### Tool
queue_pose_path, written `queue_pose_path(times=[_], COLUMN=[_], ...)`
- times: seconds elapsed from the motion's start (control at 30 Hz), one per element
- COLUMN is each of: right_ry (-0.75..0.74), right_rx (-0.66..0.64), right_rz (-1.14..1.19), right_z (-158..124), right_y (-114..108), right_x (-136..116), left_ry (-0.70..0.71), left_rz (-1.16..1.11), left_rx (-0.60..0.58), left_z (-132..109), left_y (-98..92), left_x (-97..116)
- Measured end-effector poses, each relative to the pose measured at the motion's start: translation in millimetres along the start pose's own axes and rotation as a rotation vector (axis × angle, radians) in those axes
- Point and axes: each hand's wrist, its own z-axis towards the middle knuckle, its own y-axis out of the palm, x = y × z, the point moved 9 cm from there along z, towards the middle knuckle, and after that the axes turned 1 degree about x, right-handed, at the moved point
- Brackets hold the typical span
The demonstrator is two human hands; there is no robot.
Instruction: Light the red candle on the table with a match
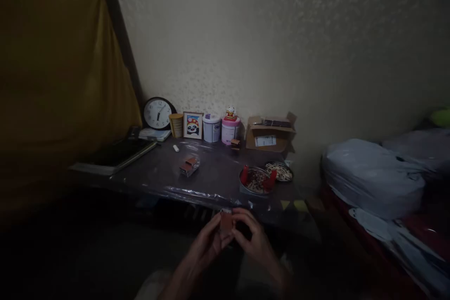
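Both hands low, just in front of the table (211, 183) front edge. Left hand (206, 246) & right hand (255, 241) pinch a small reddish box (226, 221) between fingertips, held upright, clear of the tabletop. Open surface btwn a wrapped pack (189, 165) & a plate (256, 181) w/ red bits. Dim light: box detail unreadable, forearms cut off at frame bottom.
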Motion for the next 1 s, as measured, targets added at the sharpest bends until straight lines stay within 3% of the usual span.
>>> queue_pose_path(times=[0.17, 0.37, 0.5, 0.6, 1.0], right_ry=[0.243, 0.313, 0.341, 0.330, -0.028], right_rx=[0.067, -0.006, 0.037, 0.071, -0.146], right_rz=[0.151, 0.326, 0.306, 0.206, -0.351], right_z=[5, 2, 1, 2, 0], right_y=[-15, 0, -4, -10, -2], right_x=[30, 32, 40, 42, 6], left_ry=[-0.093, -0.141, -0.158, -0.175, -0.219], left_rz=[0.044, 0.126, 0.124, 0.114, 0.111], left_rx=[-0.009, -0.104, -0.108, -0.098, 0.100], left_z=[-5, -9, -10, -10, 1], left_y=[3.7, 14.5, 16.5, 16.3, -12.6], left_x=[-6, -14, -17, -18, -23])
